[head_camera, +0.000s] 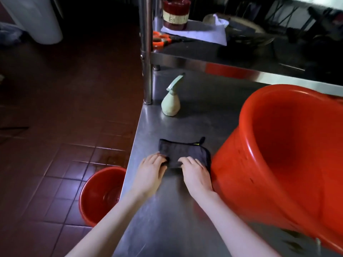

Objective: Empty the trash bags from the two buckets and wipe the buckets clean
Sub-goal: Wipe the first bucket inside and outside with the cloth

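I see two red buckets, neither with a bag in it: the large bucket (282, 164) stands on the steel bench (167, 219) at the right, its mouth tilted toward me, and the small bucket (101, 195) sits upright on the dark red tiled floor (55, 117) just beside the bench's left edge. One dark folded cloth (182, 152) lies flat on the bench, touching the large bucket's side. My left hand (151, 168) and right hand (195, 172) both rest palm-down at the cloth's near edge, fingers curled onto it and gripping it. One pale spray bottle (170, 101) stands further back by the shelf post. On the shelf (204, 60) above I count one dark red jar (175, 13) and orange-handled scissors (161, 39).
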Motion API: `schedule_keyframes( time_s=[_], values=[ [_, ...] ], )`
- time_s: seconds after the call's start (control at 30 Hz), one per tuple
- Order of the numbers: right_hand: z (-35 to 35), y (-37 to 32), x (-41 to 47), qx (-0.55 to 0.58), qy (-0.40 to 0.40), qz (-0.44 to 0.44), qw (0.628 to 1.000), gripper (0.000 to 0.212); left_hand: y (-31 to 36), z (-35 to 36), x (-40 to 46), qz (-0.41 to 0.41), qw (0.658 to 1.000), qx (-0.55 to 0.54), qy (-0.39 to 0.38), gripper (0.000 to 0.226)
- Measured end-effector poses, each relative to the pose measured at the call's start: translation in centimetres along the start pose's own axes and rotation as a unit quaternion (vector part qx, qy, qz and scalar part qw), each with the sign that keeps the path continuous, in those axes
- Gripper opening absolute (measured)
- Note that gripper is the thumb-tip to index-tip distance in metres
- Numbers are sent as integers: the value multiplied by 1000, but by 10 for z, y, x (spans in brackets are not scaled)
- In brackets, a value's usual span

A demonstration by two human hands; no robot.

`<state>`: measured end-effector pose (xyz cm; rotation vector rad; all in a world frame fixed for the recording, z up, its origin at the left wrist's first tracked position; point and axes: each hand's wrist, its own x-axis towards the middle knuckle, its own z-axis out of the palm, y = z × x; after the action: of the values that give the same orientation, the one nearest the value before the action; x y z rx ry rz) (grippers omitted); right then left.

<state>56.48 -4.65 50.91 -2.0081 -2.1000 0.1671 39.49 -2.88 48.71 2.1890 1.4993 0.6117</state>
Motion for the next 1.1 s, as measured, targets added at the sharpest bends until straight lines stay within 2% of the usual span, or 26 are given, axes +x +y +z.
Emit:
schedule_keyframes(
  time_s=[0.07,0.23,0.37,0.5,0.57,0.67,0.77,0.83,0.9,0.93,0.97,1.03,1.1],
  values=[
    [-20,-9,-2,59,36,8,998,18,16,-24,1,-5,999,-39,36,29],
    [-88,-44,-18,220,84,-6,972,39,68,-100,-10,5,982,-134,136,17],
    [-156,-71,-53,225,193,-58,953,37,121,-152,-25,34,961,-190,199,17],
    [-240,-64,-92,153,248,-82,953,41,178,-179,-39,67,942,-279,177,18],
    [-276,-41,-109,124,219,-73,965,37,210,-179,-44,97,933,-314,144,13],
    [-320,12,-128,141,140,-46,979,32,248,-164,-47,117,921,-362,89,9],
    [-340,76,-134,139,91,-1,986,24,271,-141,-43,159,940,-297,46,32],
    [-332,111,-133,90,11,17,996,24,278,-120,-37,223,959,-175,11,42],
    [-310,131,-137,-7,-58,22,998,27,277,-97,-33,277,959,-58,-18,48],
    [-299,138,-143,-55,-38,30,997,30,274,-87,-32,291,956,-20,-19,47],
    [-290,139,-152,-87,21,48,995,31,269,-81,-30,299,954,-6,-15,44],
    [-276,125,-172,-106,159,70,979,30,264,-75,-28,305,952,-16,-1,41],
    [-255,107,-183,-115,226,81,964,36,263,-72,-25,315,949,-21,23,41]
  ],
)
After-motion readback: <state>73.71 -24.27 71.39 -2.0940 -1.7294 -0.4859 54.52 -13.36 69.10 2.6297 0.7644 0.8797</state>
